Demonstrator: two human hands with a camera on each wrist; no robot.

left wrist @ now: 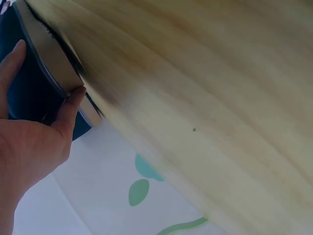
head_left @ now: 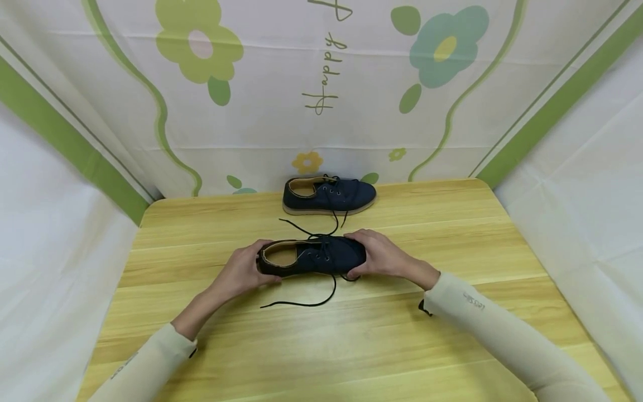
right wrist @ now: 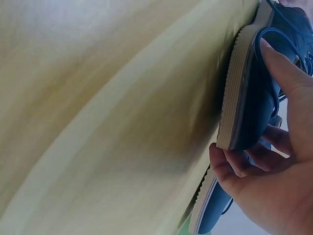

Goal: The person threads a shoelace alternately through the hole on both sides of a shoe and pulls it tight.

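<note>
A dark navy lace-up shoe (head_left: 331, 257) lies sideways between both hands, its toe to the right. My left hand (head_left: 243, 268) grips the heel end, thumb and fingers on opposite sides. At the toe, my right hand (head_left: 379, 254) holds the shoe the same way. The left wrist view shows the left fingers against the tan sole (left wrist: 54, 58) at the heel. In the right wrist view, fingertips of the right hand reach the ribbed sole (right wrist: 237, 83) near the toe. The loose black lace (head_left: 301, 304) trails on the near side.
A matching navy shoe (head_left: 346, 192) stands behind, at the back edge of the wooden table (head_left: 321, 352), toe also right. Its lace hangs toward the nearer shoe. A white cloth with printed flowers (head_left: 281, 123) rises behind the table, and white cloth walls (head_left: 45, 268) flank both sides.
</note>
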